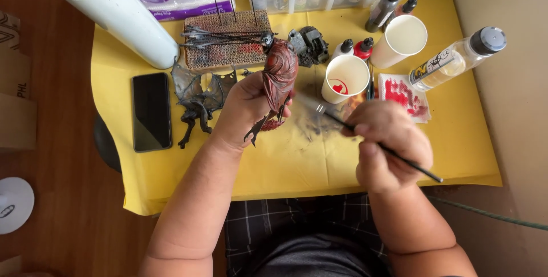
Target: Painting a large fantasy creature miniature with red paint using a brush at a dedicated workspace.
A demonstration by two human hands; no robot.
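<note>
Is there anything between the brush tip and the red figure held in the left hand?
Nothing visible. The brush in the right hand points its blurred tip across bare yellow cloth toward the red figure, which the left hand holds.

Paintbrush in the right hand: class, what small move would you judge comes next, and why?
Probably a short stroke leftward onto the red-painted figure. The right hand holds the paintbrush with its bristles pointing at the figure and apparently just short of it, while the left hand holds the figure above the yellow sheet.
</note>
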